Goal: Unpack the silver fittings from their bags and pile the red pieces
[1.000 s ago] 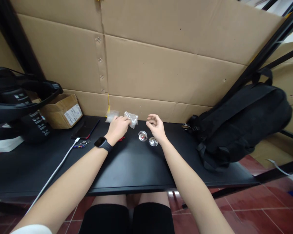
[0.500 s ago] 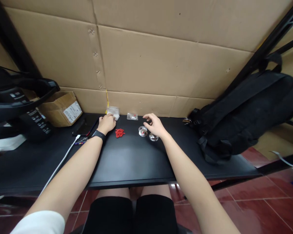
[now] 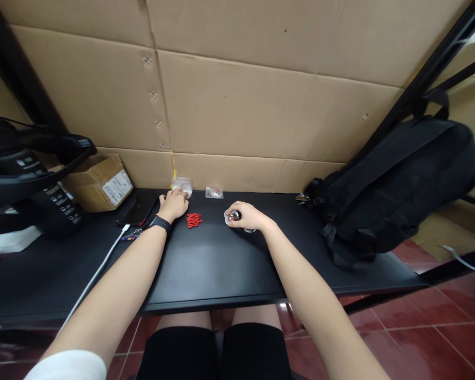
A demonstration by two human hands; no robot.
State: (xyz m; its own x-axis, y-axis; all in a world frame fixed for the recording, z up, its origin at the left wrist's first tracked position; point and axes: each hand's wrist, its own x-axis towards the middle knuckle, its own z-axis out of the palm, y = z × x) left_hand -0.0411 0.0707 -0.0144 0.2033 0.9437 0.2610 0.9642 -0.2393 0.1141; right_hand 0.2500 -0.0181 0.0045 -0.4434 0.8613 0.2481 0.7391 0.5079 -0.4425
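My left hand [image 3: 174,205], with a black watch on its wrist, rests on the black table [image 3: 206,264] with its fingertips on a small clear plastic bag [image 3: 182,186] at the back edge. A heap of small red pieces [image 3: 193,219] lies just right of that hand. My right hand [image 3: 246,216] is curled over a small clear round dish [image 3: 231,216] with something red in it, fingers closed round it. A second clear dish is mostly hidden under that hand. Another small clear bag [image 3: 214,193] lies near the cardboard wall.
A black backpack [image 3: 399,184] leans at the right end of the table. At the left lie a phone [image 3: 136,210], keys, a white cable [image 3: 98,266], a cardboard box [image 3: 98,182] and black equipment [image 3: 19,169]. Cardboard sheets form the back wall.
My left hand let go of the crinkled bag, which now lies by the wall, and moved left to the other bag. My right hand came down and closed over the clear dish.
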